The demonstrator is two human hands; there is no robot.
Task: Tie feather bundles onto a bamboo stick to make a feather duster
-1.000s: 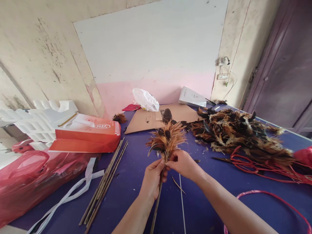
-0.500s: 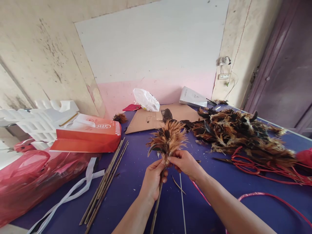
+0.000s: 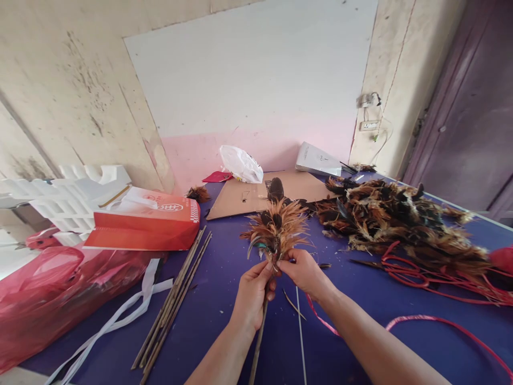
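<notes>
A half-made feather duster, brown and black feathers bunched at the top of a thin stick, stands tilted in front of me. My left hand is closed around the stick just below the feathers, thumb on top. Against the quill ends, my right hand pinches the base of the bunch with thumb and forefinger. A pink plastic string runs from below my right wrist, under the forearm, and loops out to the right; its end near the fingers is hidden.
At right lie a feather heap and red-handled scissors among red string. Several bare sticks, white straps, an orange paper bag and a red plastic bag are at left. Cardboard lies behind.
The pink string has come into sight below my right wrist and shifted left. Both hands keep their grip at the feather base with small finger movements; the feathers have turned slightly.
</notes>
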